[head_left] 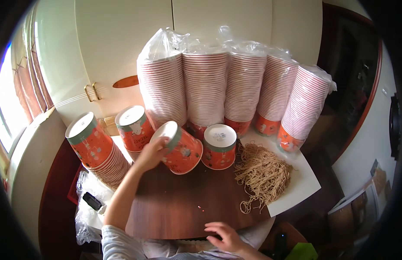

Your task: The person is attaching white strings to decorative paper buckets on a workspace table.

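My left hand (155, 154) grips an orange and green paper bucket (183, 151) near its white base. The bucket is upside down and tilted, its rim by the tabletop; whether the rim touches is hard to see. Just right of it another upside-down paper bucket (219, 151) stands on the brown table (183, 206). My right hand (224, 237) hovers at the table's front edge, fingers apart and holding nothing. To the left are two stacks of upside-down buckets, a taller leaning stack (92, 145) and a second stack (135, 130) behind my left hand.
Several tall bucket stacks in clear plastic (205, 86) line the back. A heap of tan paper strands (263, 173) lies on a white board (296, 190) at right. A black device (92, 201) rests on crumpled plastic (85, 223) at left. Tiny pink bits dot the table.
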The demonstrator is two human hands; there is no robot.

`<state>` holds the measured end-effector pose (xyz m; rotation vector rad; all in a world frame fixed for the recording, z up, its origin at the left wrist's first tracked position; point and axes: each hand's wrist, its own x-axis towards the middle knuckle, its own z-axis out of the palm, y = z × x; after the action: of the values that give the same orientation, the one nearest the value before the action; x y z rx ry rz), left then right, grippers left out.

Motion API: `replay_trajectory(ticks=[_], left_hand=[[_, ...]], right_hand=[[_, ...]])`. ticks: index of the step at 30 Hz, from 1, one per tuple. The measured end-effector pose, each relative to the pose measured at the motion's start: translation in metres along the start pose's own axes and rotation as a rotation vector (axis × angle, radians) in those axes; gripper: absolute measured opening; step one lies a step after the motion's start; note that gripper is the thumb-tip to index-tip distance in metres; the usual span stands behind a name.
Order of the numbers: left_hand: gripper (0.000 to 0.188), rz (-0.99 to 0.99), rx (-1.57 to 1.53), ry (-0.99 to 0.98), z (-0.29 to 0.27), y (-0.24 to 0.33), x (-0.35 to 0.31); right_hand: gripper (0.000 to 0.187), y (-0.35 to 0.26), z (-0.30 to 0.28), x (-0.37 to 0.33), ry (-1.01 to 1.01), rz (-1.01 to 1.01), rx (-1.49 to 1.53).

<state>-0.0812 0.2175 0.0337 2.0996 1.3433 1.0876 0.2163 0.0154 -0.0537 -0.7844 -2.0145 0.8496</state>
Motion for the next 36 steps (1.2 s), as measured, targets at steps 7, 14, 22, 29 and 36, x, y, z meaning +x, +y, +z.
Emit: replay_trajectory(ticks=[7,14,22,29,36], left_hand=[[0.037,-0.429,-1.113,0.326,-0.015,0.023,-0.091],[0.042,-0.591,-1.387,0.341,0.062,-0.009,-0.148],[0.045,-0.634,-1.601,0.176,0.092,0.037,-0.158],[0.043,-0.721,-1.647,0.199,0.096,0.019,-0.169],[0.031,-0.814,-1.283,0.296,0.093,0.005,-0.164]], right_hand=[[0.059,0.030,-0.032,0.033,0.377,0.032,0.336],[0.092,0.018,-0.020,0.069,0.198,-0.005,0.593],[0.122,0.016,-0.022,0.080,0.069,-0.151,0.690],[0.097,-0.011,-0.034,0.088,0.081,0.076,0.725],[0.071,-0.028,-0.028,0.104,0.226,0.254,0.839]])
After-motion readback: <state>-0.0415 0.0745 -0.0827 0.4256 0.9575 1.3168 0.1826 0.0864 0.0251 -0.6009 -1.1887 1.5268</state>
